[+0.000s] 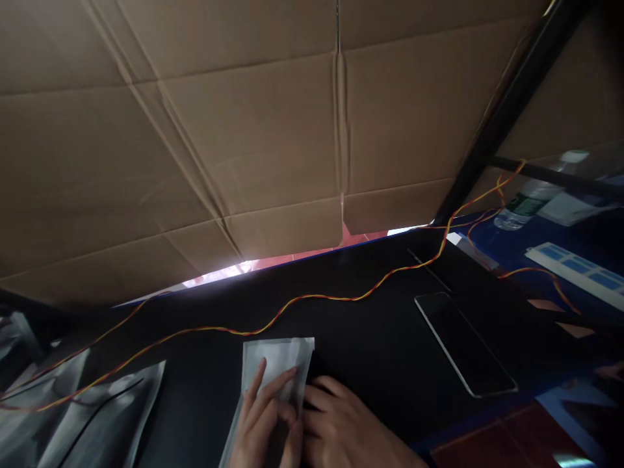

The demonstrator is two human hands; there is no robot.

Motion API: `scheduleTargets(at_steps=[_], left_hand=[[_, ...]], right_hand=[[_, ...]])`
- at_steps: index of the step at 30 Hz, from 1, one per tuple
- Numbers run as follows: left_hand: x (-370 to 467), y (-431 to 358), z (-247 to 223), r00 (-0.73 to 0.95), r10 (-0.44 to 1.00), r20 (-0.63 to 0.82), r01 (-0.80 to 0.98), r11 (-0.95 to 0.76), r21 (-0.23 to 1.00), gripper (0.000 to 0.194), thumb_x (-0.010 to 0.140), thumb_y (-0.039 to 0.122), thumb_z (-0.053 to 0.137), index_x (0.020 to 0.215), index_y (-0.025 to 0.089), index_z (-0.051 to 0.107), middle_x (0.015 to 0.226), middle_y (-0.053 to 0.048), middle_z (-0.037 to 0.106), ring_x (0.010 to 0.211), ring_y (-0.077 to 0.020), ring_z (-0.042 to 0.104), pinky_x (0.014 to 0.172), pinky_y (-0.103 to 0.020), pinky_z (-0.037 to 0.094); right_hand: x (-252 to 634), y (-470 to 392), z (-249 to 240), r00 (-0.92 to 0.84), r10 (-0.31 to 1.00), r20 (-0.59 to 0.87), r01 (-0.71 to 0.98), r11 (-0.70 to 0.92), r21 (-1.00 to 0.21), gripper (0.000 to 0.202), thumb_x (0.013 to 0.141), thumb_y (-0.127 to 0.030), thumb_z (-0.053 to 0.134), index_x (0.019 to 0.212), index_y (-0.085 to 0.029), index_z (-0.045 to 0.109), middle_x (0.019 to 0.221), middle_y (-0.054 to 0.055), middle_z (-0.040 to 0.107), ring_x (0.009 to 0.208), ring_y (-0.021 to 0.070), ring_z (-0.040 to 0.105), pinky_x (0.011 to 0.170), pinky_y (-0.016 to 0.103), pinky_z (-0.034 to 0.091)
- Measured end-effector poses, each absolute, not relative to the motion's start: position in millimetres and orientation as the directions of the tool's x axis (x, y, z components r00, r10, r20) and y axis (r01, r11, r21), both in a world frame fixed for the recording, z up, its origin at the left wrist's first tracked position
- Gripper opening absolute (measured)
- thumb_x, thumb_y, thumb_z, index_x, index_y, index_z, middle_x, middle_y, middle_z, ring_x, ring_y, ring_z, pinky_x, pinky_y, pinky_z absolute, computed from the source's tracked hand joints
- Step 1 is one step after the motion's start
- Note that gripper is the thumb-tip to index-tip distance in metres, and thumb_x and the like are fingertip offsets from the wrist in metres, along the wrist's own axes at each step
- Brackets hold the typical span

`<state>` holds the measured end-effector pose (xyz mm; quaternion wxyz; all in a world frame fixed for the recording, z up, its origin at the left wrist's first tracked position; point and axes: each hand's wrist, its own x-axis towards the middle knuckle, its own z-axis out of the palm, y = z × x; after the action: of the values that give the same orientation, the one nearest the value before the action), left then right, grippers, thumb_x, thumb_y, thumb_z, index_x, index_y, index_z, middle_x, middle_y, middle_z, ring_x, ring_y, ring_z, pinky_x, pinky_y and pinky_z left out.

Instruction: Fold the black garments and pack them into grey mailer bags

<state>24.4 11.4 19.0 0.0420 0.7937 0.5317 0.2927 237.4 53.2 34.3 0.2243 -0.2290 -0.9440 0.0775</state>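
Black tabletop: pale plastic pouch, near
Handling: likely light, soft; grip edges
Left hand: spread atop
Right hand: curled alongside, pinch unclear

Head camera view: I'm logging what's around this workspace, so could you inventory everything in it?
Pouch: one, pale grey, under the hands
Other pouches: at least two, grey, lower left
Black cord: one, over those pouches
Twisted wire: count unclear, red and yellow, across the table
Phone: one, black, right
Bottle: one, clear, green label, upper right
Panelled strip: one, white and blue, far right
Scraps: two, tan, right
Table: one, black, below
Cardboard: panels, brown, behind
Post: one, dark, right
Dim edges: unclear
Left hand: one, bare, on the pouch
Right hand: one, bare, beside it
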Motion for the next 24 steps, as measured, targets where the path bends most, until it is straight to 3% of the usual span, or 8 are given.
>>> scheduleTargets(at_steps=[1, 3, 6, 10, 15, 17, 20, 24], left_hand=[[20, 12, 22, 0.307, 0.864, 0.399, 0.810, -0.457, 0.366, 0.015, 0.102, 0.029, 0.062, 0.103, 0.026, 0.077, 0.154, -0.004, 0.066, 0.160, -0.0334, 0.045, 0.118, -0.047, 0.059], [11, 13, 29, 0.343, 0.867, 0.363, 0.808, -0.469, 0.356, 0.031, 0.103, 0.033, 0.063, 0.132, 0.028, 0.074, 0.165, -0.006, 0.056, 0.156, -0.0316, 0.050, 0.118, -0.042, 0.058], [-2, 14, 34, 0.343, 0.878, 0.335, 0.853, -0.440, 0.280, 0.057, 0.107, 0.035, 0.058, 0.164, 0.031, 0.050, 0.173, -0.010, 0.044, 0.154, -0.0316, 0.052, 0.117, -0.045, 0.057], [-11, 18, 28, 0.462, 0.840, 0.284, 0.850, -0.511, 0.129, 0.067, 0.111, 0.044, 0.046, 0.175, 0.032, 0.028, 0.173, -0.009, 0.042, 0.160, -0.0387, 0.041, 0.116, -0.066, 0.049], [-13, 22, 29, 0.535, 0.824, 0.184, 0.797, -0.565, 0.213, 0.066, 0.114, 0.055, 0.029, 0.176, 0.033, 0.020, 0.174, -0.010, 0.037, 0.162, -0.0358, 0.037, 0.124, -0.067, 0.036], [-13, 22, 27, 0.557, 0.814, 0.166, 0.782, -0.581, 0.226, 0.069, 0.113, 0.062, 0.027, 0.175, 0.034, 0.020, 0.175, -0.011, 0.037, 0.161, -0.0371, 0.037, 0.123, -0.068, 0.037], [-11, 15, 11, 0.513, 0.840, 0.178, 0.806, -0.543, 0.235, 0.075, 0.108, 0.074, 0.022, 0.174, 0.037, 0.024, 0.175, -0.011, 0.037, 0.161, -0.0394, 0.037, 0.120, -0.071, 0.041], [-5, 5, -23, 0.370, 0.899, 0.233, 0.873, -0.423, 0.244, 0.077, 0.104, 0.079, 0.027, 0.172, 0.044, 0.024, 0.176, -0.013, 0.034, 0.160, -0.0413, 0.038, 0.121, -0.074, 0.041]], right_hand=[[238, 55, 36, -0.783, 0.489, 0.384, 0.415, 0.871, -0.264, 0.024, 0.117, -0.035, 0.055, 0.116, -0.024, 0.075, 0.122, -0.008, 0.078, 0.128, 0.0161, 0.063, 0.116, 0.036, 0.049], [237, 56, 37, -0.737, 0.555, 0.386, 0.475, 0.831, -0.290, 0.026, 0.117, -0.036, 0.053, 0.130, -0.025, 0.073, 0.134, -0.007, 0.075, 0.136, 0.0175, 0.060, 0.122, 0.038, 0.045], [234, 56, 35, -0.718, 0.591, 0.367, 0.507, 0.806, -0.306, 0.029, 0.115, -0.038, 0.055, 0.133, -0.022, 0.071, 0.139, -0.002, 0.074, 0.144, 0.0213, 0.057, 0.127, 0.041, 0.042], [234, 57, 32, -0.822, 0.454, 0.344, 0.332, 0.873, -0.358, 0.028, 0.120, -0.038, 0.049, 0.124, -0.023, 0.072, 0.136, -0.007, 0.075, 0.149, 0.0116, 0.053, 0.136, 0.033, 0.029], [238, 55, 22, -0.850, 0.334, 0.408, 0.201, 0.920, -0.335, 0.034, 0.122, -0.038, 0.043, 0.142, -0.022, 0.065, 0.149, -0.007, 0.068, 0.150, 0.0075, 0.051, 0.141, 0.030, 0.014], [233, 53, 9, -0.834, 0.337, 0.437, 0.228, 0.932, -0.283, 0.032, 0.121, -0.038, 0.045, 0.135, -0.022, 0.069, 0.141, -0.006, 0.073, 0.143, 0.0104, 0.058, 0.141, 0.033, 0.018], [212, 48, -19, -0.768, 0.469, 0.436, 0.399, 0.883, -0.246, 0.025, 0.115, -0.037, 0.057, 0.126, -0.023, 0.074, 0.126, -0.002, 0.079, 0.135, 0.0189, 0.066, 0.134, 0.039, 0.038], [181, 47, -42, -0.613, 0.623, 0.485, 0.602, 0.766, -0.224, 0.045, 0.111, -0.039, 0.060, 0.150, -0.017, 0.065, 0.145, 0.010, 0.071, 0.137, 0.0275, 0.066, 0.121, 0.041, 0.054]])
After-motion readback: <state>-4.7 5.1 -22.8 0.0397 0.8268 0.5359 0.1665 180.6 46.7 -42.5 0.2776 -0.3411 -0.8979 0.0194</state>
